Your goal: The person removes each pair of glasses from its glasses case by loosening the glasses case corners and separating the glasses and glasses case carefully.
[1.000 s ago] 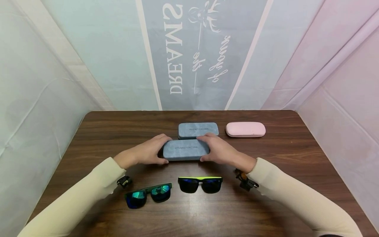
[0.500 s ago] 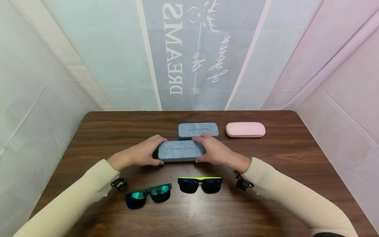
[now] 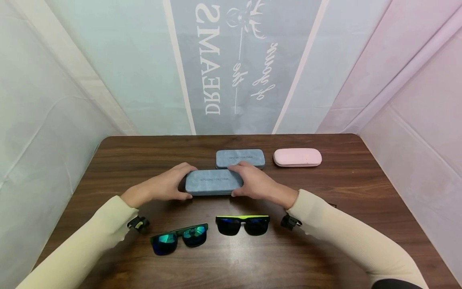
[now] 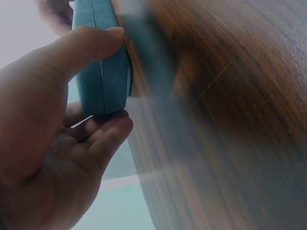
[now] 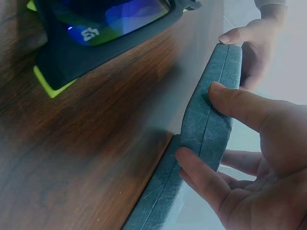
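Observation:
A closed blue glasses case (image 3: 213, 184) with faint lettering lies between both hands in the head view. My left hand (image 3: 167, 184) grips its left end, the thumb over the near side in the left wrist view, where the case's seam (image 4: 98, 72) shows. At the other end, my right hand (image 3: 254, 182) holds the case, thumb on the near side and fingers around the end and far side. A second blue glasses case (image 3: 247, 155) sits just behind, partly covered by the right hand.
A pink glasses case (image 3: 297, 157) stands at the back right of the wooden table (image 3: 343, 241). Nearer lie sunglasses with blue-green lenses (image 3: 180, 238) and black sunglasses with a yellow-green top edge (image 3: 242, 225). A fabric backdrop (image 3: 144, 80) rises behind the table.
Both hands have shifted to the left together, carrying the front blue glasses case with them. The rear blue case, pink case and both sunglasses stay in place.

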A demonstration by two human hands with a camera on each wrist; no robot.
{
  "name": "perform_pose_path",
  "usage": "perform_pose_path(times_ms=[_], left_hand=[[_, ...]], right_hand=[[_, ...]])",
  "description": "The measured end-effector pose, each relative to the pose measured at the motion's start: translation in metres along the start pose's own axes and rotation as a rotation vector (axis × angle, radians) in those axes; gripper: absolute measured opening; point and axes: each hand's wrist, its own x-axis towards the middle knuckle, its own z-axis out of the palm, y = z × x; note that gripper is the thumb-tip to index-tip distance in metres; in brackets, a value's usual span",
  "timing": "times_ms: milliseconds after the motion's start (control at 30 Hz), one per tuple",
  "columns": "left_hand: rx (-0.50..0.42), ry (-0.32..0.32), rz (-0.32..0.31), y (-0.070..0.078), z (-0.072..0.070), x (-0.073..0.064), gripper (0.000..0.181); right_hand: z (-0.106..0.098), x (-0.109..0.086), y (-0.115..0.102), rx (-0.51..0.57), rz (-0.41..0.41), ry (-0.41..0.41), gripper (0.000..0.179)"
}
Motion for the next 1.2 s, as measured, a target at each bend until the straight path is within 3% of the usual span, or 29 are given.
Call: perform_pose_path(times_ms=[500, 1200], left_hand=[[-0.028, 0.031, -0.004, -0.008, -0.012, -0.012, 0.072], [-0.060, 0.015, -0.040, -0.016, -0.024, -0.024, 0.070]], right_hand=[[-0.003, 0.011, -0.014, 0.000, -0.003, -0.012, 0.079], [-0.004, 0.026, -0.028, 0.001, -0.006, -0.019, 0.080]])
